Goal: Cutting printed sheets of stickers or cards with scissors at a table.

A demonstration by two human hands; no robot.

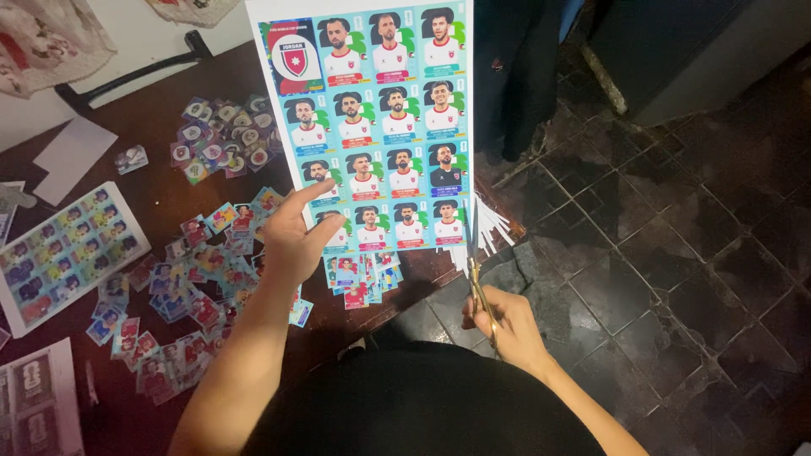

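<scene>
- Head view: the left hand (291,232) grips the lower left edge of a printed sticker sheet (376,127), thumb on the front and the other fingers behind it, holding the sheet up over the dark wooden table (160,181).
- The sheet shows rows of player portraits on a blue-green ground with a crest in its top left corner.
- The right hand (507,325) is closed around the handles of a pair of scissors (475,262), whose blades point up along the sheet's right edge near the bottom corner.
- Thin white paper strips (490,230) fan out just beside the blades.
- Loose cut stickers (190,291) are scattered on the table below the left hand, with a separate pile (224,135) farther up.
- Another uncut sheet (63,253) lies flat at the left.
- Dark floor tiles (676,236) fill the right side.
</scene>
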